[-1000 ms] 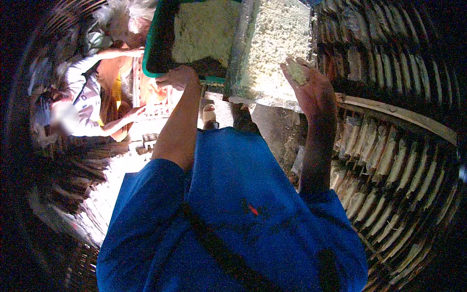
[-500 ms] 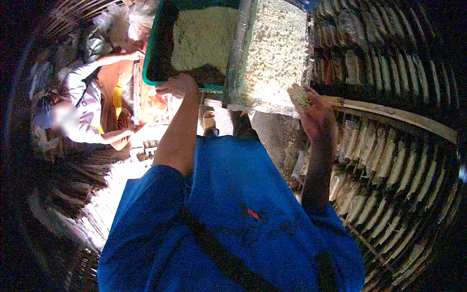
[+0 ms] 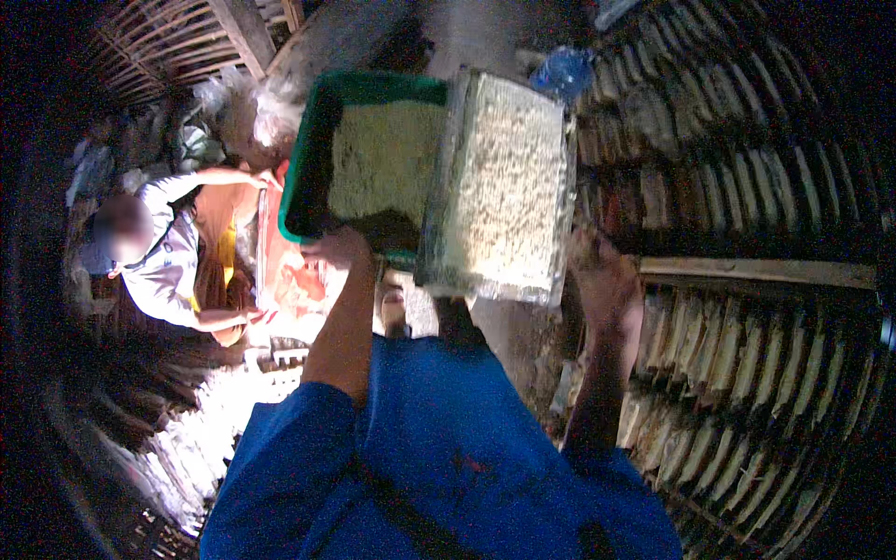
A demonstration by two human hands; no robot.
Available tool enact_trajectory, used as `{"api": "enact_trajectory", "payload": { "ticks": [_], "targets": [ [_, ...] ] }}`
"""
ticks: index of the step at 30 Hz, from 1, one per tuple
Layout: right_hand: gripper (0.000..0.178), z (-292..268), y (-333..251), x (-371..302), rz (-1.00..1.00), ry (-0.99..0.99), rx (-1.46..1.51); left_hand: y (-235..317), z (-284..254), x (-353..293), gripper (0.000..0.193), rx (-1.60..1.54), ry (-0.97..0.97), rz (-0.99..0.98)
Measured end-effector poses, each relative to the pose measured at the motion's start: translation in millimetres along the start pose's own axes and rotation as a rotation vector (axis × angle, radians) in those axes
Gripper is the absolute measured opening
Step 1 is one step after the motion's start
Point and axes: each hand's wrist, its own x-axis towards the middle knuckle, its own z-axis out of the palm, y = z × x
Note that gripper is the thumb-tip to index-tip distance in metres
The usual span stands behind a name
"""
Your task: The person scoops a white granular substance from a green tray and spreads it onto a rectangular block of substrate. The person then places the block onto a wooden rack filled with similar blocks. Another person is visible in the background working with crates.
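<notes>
A deep green tub [image 3: 308, 154] holds a layer of pale, crumbly grains [image 3: 387, 168]. My left hand [image 3: 341, 249] is at its near left corner, the fingers curled over the rim. Against the tub's right side, partly over its edge, lies a shallow rectangular tray lined with clear plastic [image 3: 437, 219], filled with the same kind of whitish crumbs [image 3: 511, 187]. My right hand [image 3: 602, 275] is just right of the tray's near right corner. Motion blur and shadow smear its fingers, so I cannot make out whether anything is in them.
On the right, racks of upright, pale wrapped slabs [image 3: 728, 327] stand in rows, with a wooden rail [image 3: 756, 271] between tiers. At left a co-worker [image 3: 173, 243] sits holding a red-orange piece [image 3: 289, 252]. A blue plastic thing [image 3: 565, 73] lies beyond the tray.
Tub, tray and both hands sit lower in the view, as the head has tilted up. Half a second ago my right hand showed a clump of crumbs; now that hand is blurred.
</notes>
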Motion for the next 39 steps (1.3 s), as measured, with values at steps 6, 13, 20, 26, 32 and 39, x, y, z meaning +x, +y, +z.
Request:
{"api": "enact_trajectory", "payload": {
  "ticks": [6, 13, 20, 26, 32, 39],
  "targets": [
    [0.047, -4, -24, 39, -0.104, 0.174, -0.264, 2, -29, -4, 0.075, -0.022, -0.127, -0.013],
    [0.042, -15, -60, 115, -0.201, 0.156, -1.144, 6, -55, -5, 0.076, -0.162, -0.149, -0.05],
    [0.046, -24, -76, 183, -0.315, 0.058, -1.12, -2, -42, 2, 0.085, -0.016, -0.137, -0.011],
    [0.052, -79, -113, 264, -0.218, -0.004, -1.258, 3, -50, -9, 0.084, -0.044, -0.098, 0.023],
    [0.055, -55, -121, 294, -0.358, -0.171, -1.408, -35, 7, 19, 0.076, 0.166, 0.108, 0.31],
    [0.049, -57, -131, 303, -0.372, -0.104, -1.428, -19, -6, 8, 0.077, 0.013, -0.077, 0.146]
  ]
}}
